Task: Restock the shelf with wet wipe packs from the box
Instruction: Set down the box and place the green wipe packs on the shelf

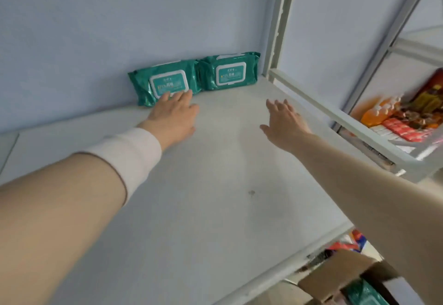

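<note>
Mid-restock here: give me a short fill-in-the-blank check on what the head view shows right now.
1. ____ green plastic wet wipe packs stand against the pale blue back wall.
2. The left hand touches the ____ pack of the pair.
3. The right hand is open and holds ____.
4. The brown cardboard box sits ____ the white shelf.

Missing words: two; left; nothing; below

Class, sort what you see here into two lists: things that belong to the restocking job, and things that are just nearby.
Part of the job:
left wipe pack
right wipe pack
shelf
cardboard box
left hand, touching the left wipe pack
right hand, empty

Just nearby:
orange bottles
red packets
</note>
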Available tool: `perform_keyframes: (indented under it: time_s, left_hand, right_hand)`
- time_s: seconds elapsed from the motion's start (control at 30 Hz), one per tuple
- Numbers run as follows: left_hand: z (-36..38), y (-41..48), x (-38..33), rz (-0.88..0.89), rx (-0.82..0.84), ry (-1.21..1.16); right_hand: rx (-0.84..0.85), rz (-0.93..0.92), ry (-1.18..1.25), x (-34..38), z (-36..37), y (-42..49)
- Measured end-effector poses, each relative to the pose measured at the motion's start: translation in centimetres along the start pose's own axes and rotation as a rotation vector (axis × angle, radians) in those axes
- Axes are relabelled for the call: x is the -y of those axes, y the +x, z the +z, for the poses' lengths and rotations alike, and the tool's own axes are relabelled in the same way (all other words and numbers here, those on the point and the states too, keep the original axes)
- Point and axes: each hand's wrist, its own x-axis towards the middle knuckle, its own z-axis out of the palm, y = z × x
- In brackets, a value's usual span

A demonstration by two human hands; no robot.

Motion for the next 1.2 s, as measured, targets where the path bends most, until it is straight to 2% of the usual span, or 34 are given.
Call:
perform_keyframes:
  time_s: [0.2,0.4,0.57,0.67,0.8,0.9,1.1,1.2]
  left_hand:
    - [-5.4,-5.9,-8.8,0.156,0.035,0.016]
    - [-10.3,-8.3,-20.6,0.366,-0.039,-0.033]
    - [-10.5,-12.2,-34.3,0.602,-0.029,-0.087]
    - [-8.5,-14.2,-41.6,0.701,0.026,-0.090]
    - [-3.8,-14.8,-49.2,0.798,0.161,-0.115]
    - [1.4,-13.8,-54.3,0.818,0.354,-0.176]
    - [13.7,-11.3,-61.3,0.628,0.760,-0.384]
    - [18.3,-9.9,-63.8,0.596,0.845,-0.373]
  right_hand:
    - [0.091,0.047,-0.123,-2.8,-3.2,-12.4]
    - [0.069,0.152,-0.153,-11.4,-6.4,-24.6]
    - [0.103,0.415,-0.129,-22.0,-5.6,-37.0]
    - [0.186,0.607,-0.145,-28.0,-3.3,-44.0]
    - [0.331,0.813,-0.099,-33.7,2.2,-49.6]
    - [0.404,0.948,0.041,-35.6,7.7,-51.9]
    - [0.663,1.189,0.296,-36.1,20.1,-56.0]
    - [0.717,1.284,0.420,-36.9,24.3,-56.5]
